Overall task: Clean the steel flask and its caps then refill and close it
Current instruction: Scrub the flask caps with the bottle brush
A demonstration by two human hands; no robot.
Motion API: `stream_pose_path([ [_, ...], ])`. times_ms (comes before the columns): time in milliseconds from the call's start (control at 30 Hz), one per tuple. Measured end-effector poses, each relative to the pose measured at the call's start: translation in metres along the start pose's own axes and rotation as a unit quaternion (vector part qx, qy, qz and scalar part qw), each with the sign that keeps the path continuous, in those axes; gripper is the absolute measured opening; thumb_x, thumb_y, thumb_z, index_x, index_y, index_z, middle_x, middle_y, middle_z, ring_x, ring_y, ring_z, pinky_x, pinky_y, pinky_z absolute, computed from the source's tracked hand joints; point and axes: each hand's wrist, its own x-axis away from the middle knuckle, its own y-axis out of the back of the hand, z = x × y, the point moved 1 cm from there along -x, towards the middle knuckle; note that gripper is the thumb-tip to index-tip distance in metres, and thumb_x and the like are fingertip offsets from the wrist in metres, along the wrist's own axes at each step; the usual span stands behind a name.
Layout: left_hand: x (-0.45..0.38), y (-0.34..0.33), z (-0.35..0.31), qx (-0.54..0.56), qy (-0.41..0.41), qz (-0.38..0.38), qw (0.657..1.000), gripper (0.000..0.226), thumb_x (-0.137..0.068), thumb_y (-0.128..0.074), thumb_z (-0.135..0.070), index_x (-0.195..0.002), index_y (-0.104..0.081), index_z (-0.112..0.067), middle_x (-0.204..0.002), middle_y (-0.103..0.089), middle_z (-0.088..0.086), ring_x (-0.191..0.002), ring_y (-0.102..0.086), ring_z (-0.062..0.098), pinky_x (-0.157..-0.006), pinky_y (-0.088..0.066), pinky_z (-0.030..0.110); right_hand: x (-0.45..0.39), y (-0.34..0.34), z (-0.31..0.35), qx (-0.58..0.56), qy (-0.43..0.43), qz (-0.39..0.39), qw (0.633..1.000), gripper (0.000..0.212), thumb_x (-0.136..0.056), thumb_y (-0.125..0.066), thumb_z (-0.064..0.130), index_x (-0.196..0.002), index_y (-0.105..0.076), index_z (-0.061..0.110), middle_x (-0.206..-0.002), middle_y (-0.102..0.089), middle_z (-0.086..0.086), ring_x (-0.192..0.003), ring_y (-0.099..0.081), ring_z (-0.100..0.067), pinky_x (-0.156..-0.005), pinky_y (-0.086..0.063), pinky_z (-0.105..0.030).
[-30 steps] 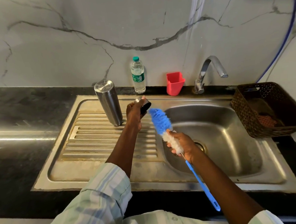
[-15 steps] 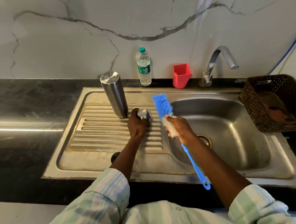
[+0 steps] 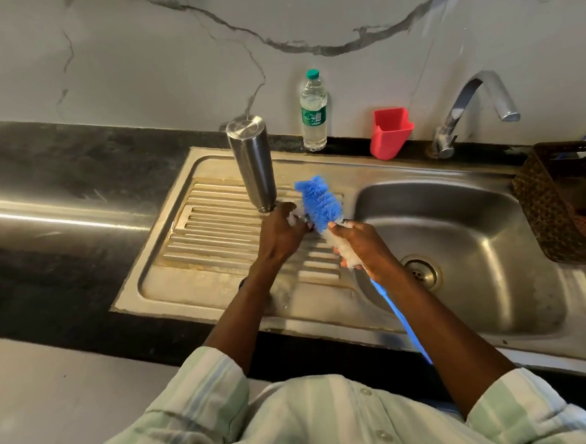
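The steel flask (image 3: 252, 166) stands upside down on the ribbed drainboard (image 3: 217, 240) of the sink. Just in front of it, my left hand (image 3: 280, 234) grips a small cap (image 3: 296, 218), which my fingers mostly hide. My right hand (image 3: 365, 246) grips the blue and white bottle brush (image 3: 319, 203) by its white bristle part. The blue bristle head touches the cap. The brush's blue handle (image 3: 402, 321) trails back past my wrist toward me.
A plastic water bottle (image 3: 313, 112) and a red plastic holder (image 3: 390, 133) stand against the marble wall. The tap (image 3: 466, 108) arches over the sink basin (image 3: 457, 246). A brown woven basket (image 3: 571, 201) sits at the right. Black countertop (image 3: 44, 209) stretches left.
My left hand brought the cap down from mid-air to just above the drainboard by the flask. My right hand moved the brush left until its bristles met the cap.
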Motion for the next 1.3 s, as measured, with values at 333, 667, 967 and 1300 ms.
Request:
stream_pose_path([
  [333, 0.06, 0.087, 0.06, 0.036, 0.061, 0.124, 0.99, 0.057, -0.063, -0.091, -0.041, -0.111, -0.068, -0.02, -0.11, -0.066, 0.001, -0.103, -0.06, 0.014, -0.087, -0.048, 0.027, 0.016, -0.021, -0.021, 0.103, -0.114, 0.163, 0.975, 0.02, -0.092, -0.063, 0.028, -0.104, -0.063, 0.012, -0.079, -0.06, -0.007, -0.055, -0.055, -0.01, -0.049, -0.038, -0.021],
  [667, 0.079, 0.083, 0.083, -0.071, 0.06, 0.163, 0.982, 0.056, -0.069, -0.088, -0.02, -0.114, -0.056, -0.026, -0.11, -0.061, -0.007, -0.108, -0.058, 0.018, -0.098, -0.046, 0.036, 0.014, -0.028, -0.025, 0.128, -0.089, 0.169, 0.973, 0.028, -0.091, -0.066, 0.03, -0.111, -0.065, 0.01, -0.082, -0.065, -0.009, -0.059, -0.057, -0.014, -0.046, -0.042, -0.022],
  [967, 0.049, 0.033, 0.043, 0.145, 0.014, 0.086, 0.986, 0.054, -0.06, -0.085, -0.017, -0.109, -0.063, -0.016, -0.1, -0.068, 0.004, -0.091, -0.062, 0.01, -0.084, -0.051, 0.03, 0.034, 0.014, -0.014, 0.125, 0.059, -0.025, 0.99, 0.013, -0.093, -0.065, 0.031, -0.083, -0.065, 0.023, -0.055, -0.059, 0.009, -0.045, -0.053, -0.009, -0.044, -0.041, -0.024],
  [1300, 0.019, -0.049, -0.021, 0.124, -0.091, 0.163, 0.975, 0.057, -0.067, -0.085, -0.018, -0.12, -0.064, -0.012, -0.103, -0.074, 0.002, -0.093, -0.071, 0.015, -0.087, -0.058, 0.042, 0.051, 0.05, 0.015, 0.422, 0.137, -0.17, 0.88, 0.037, -0.098, -0.048, 0.046, -0.13, -0.057, 0.032, -0.116, -0.069, -0.01, -0.105, -0.061, -0.036, -0.077, -0.041, -0.035],
])
